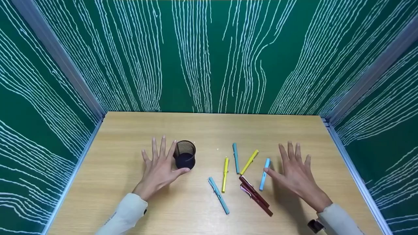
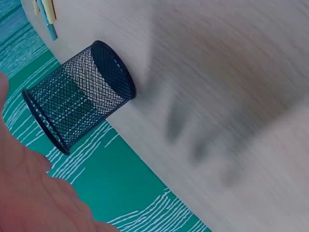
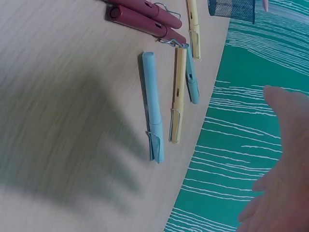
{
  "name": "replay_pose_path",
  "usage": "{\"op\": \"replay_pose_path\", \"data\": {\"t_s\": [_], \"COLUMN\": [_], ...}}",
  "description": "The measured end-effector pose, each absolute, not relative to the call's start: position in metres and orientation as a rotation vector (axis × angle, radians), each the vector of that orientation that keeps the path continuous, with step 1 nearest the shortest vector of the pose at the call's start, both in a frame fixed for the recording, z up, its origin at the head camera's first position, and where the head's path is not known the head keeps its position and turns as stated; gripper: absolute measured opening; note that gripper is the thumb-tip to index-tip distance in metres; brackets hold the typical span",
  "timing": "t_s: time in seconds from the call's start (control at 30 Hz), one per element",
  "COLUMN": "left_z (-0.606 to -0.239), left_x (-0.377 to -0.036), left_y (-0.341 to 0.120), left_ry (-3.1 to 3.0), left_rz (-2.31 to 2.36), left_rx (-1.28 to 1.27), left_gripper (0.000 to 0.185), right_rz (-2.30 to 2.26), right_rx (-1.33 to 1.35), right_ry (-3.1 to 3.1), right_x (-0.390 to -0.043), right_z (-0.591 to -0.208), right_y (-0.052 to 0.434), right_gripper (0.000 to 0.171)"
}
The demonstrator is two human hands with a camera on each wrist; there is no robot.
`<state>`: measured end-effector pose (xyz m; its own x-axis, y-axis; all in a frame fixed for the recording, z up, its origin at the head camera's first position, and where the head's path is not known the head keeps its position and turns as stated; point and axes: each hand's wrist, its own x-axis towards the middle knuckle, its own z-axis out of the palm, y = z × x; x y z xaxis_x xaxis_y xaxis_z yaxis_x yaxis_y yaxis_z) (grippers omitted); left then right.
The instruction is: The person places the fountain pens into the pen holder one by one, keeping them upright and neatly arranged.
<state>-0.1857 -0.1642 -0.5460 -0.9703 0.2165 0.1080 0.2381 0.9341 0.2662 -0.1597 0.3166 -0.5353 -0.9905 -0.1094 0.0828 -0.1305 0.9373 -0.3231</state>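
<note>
Black mesh cup (image 1: 184, 158) upright on wooden table (image 1: 130, 130), nothing seen inside. Left hand (image 1: 160, 166) spread flat, thumb at the cup's base, grasping nothing. Right hand (image 1: 295, 171) spread, released, thumb near light-blue pen (image 1: 265, 169). Other pens lie between cup and right hand. Bare tabletop beyond the cup.

Cream long sleeves (image 1: 125, 213), bare hands (dark strap at right cuff).
</note>
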Motion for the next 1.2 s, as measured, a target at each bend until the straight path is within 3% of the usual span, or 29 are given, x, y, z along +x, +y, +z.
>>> {"op": "replay_pose_path", "data": {"t_s": [0.83,1.2], "left_z": [-0.569,-0.582], "left_x": [-0.198,-0.2], "left_y": [-0.155,-0.146], "left_ry": [-2.819,-2.763], "left_rz": [-1.009,-1.248], "left_rx": [-0.316,-0.245], "left_gripper": [0.118,0.122], "right_rz": [0.98,1.138], "right_rx": [0.027,-0.073], "right_ry": [-2.729,-2.728], "right_x": [-0.164,-0.167], "right_z": [-0.561,-0.584], "right_y": [0.296,0.302], "right_gripper": [0.069,0.066]}}
